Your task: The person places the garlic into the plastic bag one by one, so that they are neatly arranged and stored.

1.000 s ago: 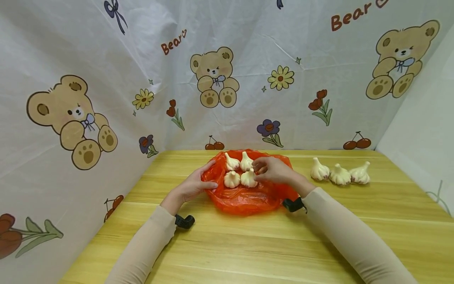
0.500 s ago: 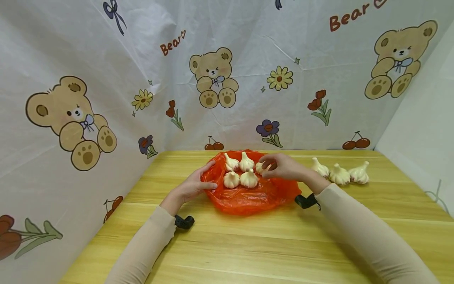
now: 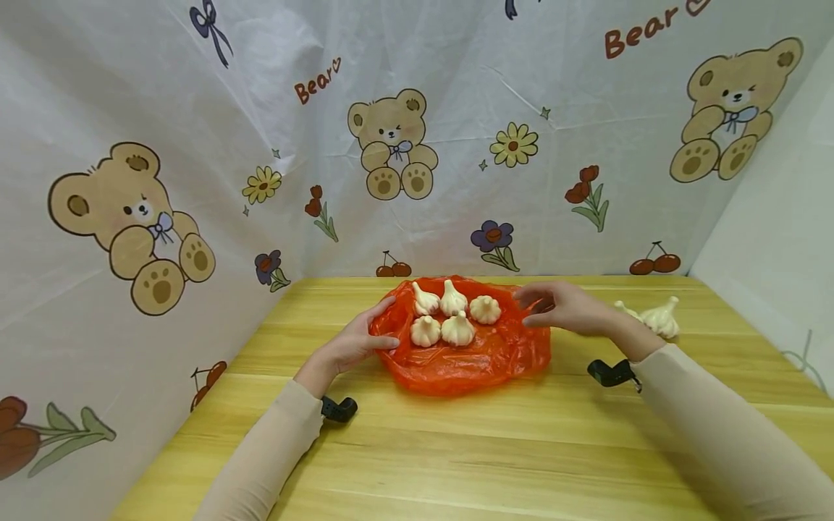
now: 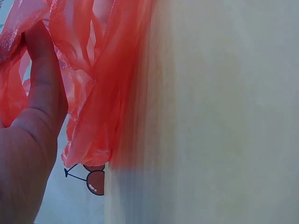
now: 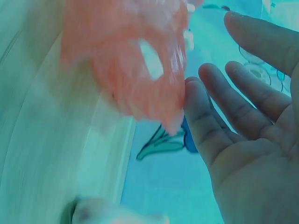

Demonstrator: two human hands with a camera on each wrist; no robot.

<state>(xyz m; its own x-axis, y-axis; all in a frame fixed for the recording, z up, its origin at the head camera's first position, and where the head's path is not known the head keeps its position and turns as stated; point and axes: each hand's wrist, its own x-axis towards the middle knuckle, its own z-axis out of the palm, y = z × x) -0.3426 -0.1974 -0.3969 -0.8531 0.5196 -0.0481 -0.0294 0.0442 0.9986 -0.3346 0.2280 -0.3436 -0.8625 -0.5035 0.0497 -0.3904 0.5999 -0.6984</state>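
Observation:
A red plastic bag lies spread on the wooden table with its mouth wide, and several white garlic bulbs sit inside it. At the bag's left edge, my left hand holds the plastic between thumb and fingers; in the left wrist view a digit reaches under the film. Just past the right rim hovers my right hand, fingers loosely bent and nothing in them. Beyond that wrist, two more garlic bulbs show on the table, one partly covered by the arm.
The wooden table runs back to a white cloth printed with bears and flowers. A white wall stands on the right. Black camera mounts jut from both wrists.
My right hand let go of a garlic bulb inside the bag and moved right, out over the rim. That bulb now sits at the right of the group. My left hand stayed put.

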